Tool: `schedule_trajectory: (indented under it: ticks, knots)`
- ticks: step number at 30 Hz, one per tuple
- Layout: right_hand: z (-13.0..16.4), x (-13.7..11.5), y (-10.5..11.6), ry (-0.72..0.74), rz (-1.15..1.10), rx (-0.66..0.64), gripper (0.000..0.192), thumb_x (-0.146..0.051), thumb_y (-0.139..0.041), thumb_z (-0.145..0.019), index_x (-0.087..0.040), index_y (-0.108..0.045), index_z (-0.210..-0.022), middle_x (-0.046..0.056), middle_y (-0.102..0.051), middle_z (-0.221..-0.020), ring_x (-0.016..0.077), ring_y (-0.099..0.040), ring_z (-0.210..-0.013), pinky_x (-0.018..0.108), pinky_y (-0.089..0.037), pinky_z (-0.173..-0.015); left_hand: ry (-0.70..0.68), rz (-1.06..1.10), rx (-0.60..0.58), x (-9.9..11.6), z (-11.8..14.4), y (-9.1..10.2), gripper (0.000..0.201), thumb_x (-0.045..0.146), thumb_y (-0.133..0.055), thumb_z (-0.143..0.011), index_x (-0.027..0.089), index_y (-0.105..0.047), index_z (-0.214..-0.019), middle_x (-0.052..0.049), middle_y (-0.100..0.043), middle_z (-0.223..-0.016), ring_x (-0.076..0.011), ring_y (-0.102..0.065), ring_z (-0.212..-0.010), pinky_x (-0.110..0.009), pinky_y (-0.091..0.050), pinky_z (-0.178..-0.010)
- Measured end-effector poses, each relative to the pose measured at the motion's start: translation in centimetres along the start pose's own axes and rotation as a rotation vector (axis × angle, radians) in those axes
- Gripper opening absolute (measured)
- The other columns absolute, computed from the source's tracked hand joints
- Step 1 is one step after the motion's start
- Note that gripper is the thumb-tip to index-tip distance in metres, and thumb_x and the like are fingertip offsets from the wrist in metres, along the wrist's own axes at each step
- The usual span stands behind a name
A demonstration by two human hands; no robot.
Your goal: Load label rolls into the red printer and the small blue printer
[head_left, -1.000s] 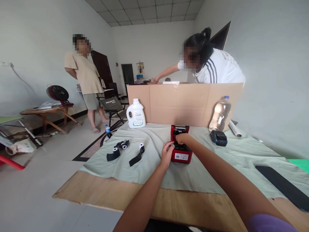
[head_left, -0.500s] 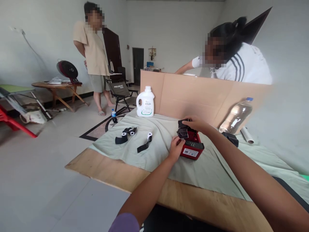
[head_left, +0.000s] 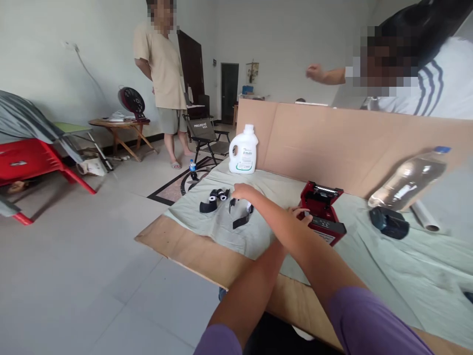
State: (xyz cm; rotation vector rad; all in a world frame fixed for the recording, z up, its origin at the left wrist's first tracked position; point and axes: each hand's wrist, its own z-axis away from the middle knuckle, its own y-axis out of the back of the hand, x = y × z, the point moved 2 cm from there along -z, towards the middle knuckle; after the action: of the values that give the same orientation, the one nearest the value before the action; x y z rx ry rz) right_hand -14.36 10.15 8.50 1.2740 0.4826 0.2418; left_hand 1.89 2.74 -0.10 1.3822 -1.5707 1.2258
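Observation:
A red-and-black printer [head_left: 327, 228] stands with its lid up on the cloth. My left hand [head_left: 302, 214] rests on its left side near the front panel, fingers spread. Crossing above my left arm, my right hand [head_left: 242, 191] is far to the left over the cloth, fingers closed on a black strip [head_left: 231, 205] that hangs below them; its roll is hidden. Close by lie a loose black strip [head_left: 243, 221] with a white-cored roll partly behind my wrist, and several small black rolls [head_left: 213, 198] with white cores.
Behind stand a cardboard panel [head_left: 306, 133] and a white jug [head_left: 244, 153]. At right are a large clear bottle [head_left: 410, 180], a dark block-like object [head_left: 388, 222] and a plastic-wrap-like roll [head_left: 424, 216]. One person [head_left: 160, 69] stands at left; another [head_left: 428, 84] leans behind the panel.
My right hand has left the printer and swung left to the rolls, with a black strip. My left hand stays at the printer. The view has turned left; the leaning person's arm is raised.

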Motion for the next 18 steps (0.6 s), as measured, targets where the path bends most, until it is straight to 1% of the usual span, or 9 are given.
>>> schedule_trajectory:
  ticks: [2, 4, 6, 8, 10, 12, 14, 16, 18]
  knots:
    - [-0.6, -0.9, -1.7, -0.019, 0.037, -0.049, 0.043, -0.032, -0.072, -0.078, -0.015, -0.069, -0.118, 0.018, -0.073, -0.118, 0.0325, -0.068, -0.106, 0.04, -0.05, -0.091, -0.002, -0.074, -0.013, 0.1, 0.1, 0.1, 0.021, 0.03, -0.069, -0.086, 0.027, -0.074, -0.106, -0.009, -0.06, -0.129, -0.0277, -0.056, -0.125, -0.043, -0.038, -0.115]
    - [-0.8, -1.0, -2.3, -0.026, 0.059, -0.05, 0.052, -0.044, -0.067, -0.085, -0.016, -0.064, -0.128, 0.019, -0.069, -0.127, 0.0355, -0.063, -0.119, 0.046, -0.045, -0.101, 0.011, -0.104, -0.011, 0.1, 0.2, 0.1, 0.02, 0.032, -0.068, -0.087, 0.028, -0.073, -0.106, -0.008, -0.06, -0.128, -0.0274, -0.056, -0.125, -0.043, -0.038, -0.115]
    - [-0.7, -0.2, -1.9, -0.024, 0.072, -0.013, 0.06, -0.055, -0.053, -0.093, -0.017, -0.055, -0.139, 0.02, -0.061, -0.14, 0.0374, -0.053, -0.132, 0.053, -0.036, -0.109, 0.005, -0.117, -0.005, 0.1, 0.2, -0.1, 0.019, 0.03, -0.068, -0.087, 0.026, -0.073, -0.105, -0.009, -0.059, -0.127, -0.0277, -0.055, -0.125, -0.043, -0.038, -0.116]
    - [-0.2, 1.3, -0.9, -0.025, 0.083, 0.026, 0.06, -0.056, -0.037, -0.098, -0.018, -0.051, -0.142, 0.019, -0.055, -0.146, 0.0378, -0.047, -0.137, 0.057, -0.03, -0.112, -0.012, -0.116, -0.001, -0.1, 0.0, -0.3, 0.018, 0.028, -0.068, -0.087, 0.025, -0.073, -0.103, -0.01, -0.058, -0.127, -0.0278, -0.053, -0.126, -0.043, -0.037, -0.117]
    - [0.7, 3.0, 0.0, -0.034, 0.098, 0.022, 0.056, -0.054, -0.039, -0.098, -0.016, -0.057, -0.135, 0.02, -0.058, -0.143, 0.0391, -0.05, -0.133, 0.058, -0.03, -0.11, -0.028, -0.1, 0.0, -0.4, -0.1, -0.4, 0.016, 0.027, -0.069, -0.087, 0.025, -0.072, -0.102, -0.01, -0.058, -0.125, -0.0278, -0.052, -0.127, -0.043, -0.036, -0.117]
    - [1.9, 4.7, 0.2, -0.042, 0.109, -0.022, 0.049, -0.05, -0.058, -0.088, -0.014, -0.067, -0.12, 0.02, -0.066, -0.131, 0.0395, -0.059, -0.121, 0.054, -0.037, -0.104, -0.045, -0.079, 0.0, -0.8, -0.3, -0.6, 0.016, 0.027, -0.069, -0.087, 0.025, -0.072, -0.102, -0.01, -0.059, -0.123, -0.0277, -0.051, -0.127, -0.043, -0.035, -0.118]
    - [3.1, 6.1, -0.3, -0.038, 0.103, -0.051, 0.041, -0.04, -0.073, -0.076, -0.014, -0.072, -0.108, 0.018, -0.072, -0.117, 0.0357, -0.066, -0.106, 0.042, -0.045, -0.093, -0.055, -0.072, -0.004, -1.2, -0.6, -0.7, 0.015, 0.027, -0.069, -0.087, 0.025, -0.072, -0.102, -0.01, -0.059, -0.122, -0.0273, -0.052, -0.126, -0.043, -0.035, -0.118]
    - [3.9, 6.9, -1.1, -0.02, 0.076, -0.037, 0.033, -0.031, -0.075, -0.072, -0.015, -0.074, -0.1, 0.014, -0.074, -0.107, 0.029, -0.068, -0.096, 0.032, -0.047, -0.08, -0.048, -0.081, -0.007, -1.6, -0.8, -0.7, 0.014, 0.027, -0.069, -0.086, 0.025, -0.072, -0.1, -0.009, -0.057, -0.123, -0.0263, -0.054, -0.123, -0.041, -0.038, -0.115]
    - [4.5, 7.5, -2.0, 0.003, 0.037, 0.009, 0.026, -0.025, -0.073, -0.072, -0.015, -0.074, -0.096, 0.011, -0.075, -0.101, 0.0242, -0.068, -0.091, 0.026, -0.045, -0.071, -0.037, -0.101, -0.006, -1.9, -0.9, -0.6, 0.015, 0.026, -0.069, -0.085, 0.024, -0.072, -0.099, -0.01, -0.055, -0.124, -0.0251, -0.056, -0.119, -0.04, -0.041, -0.112]
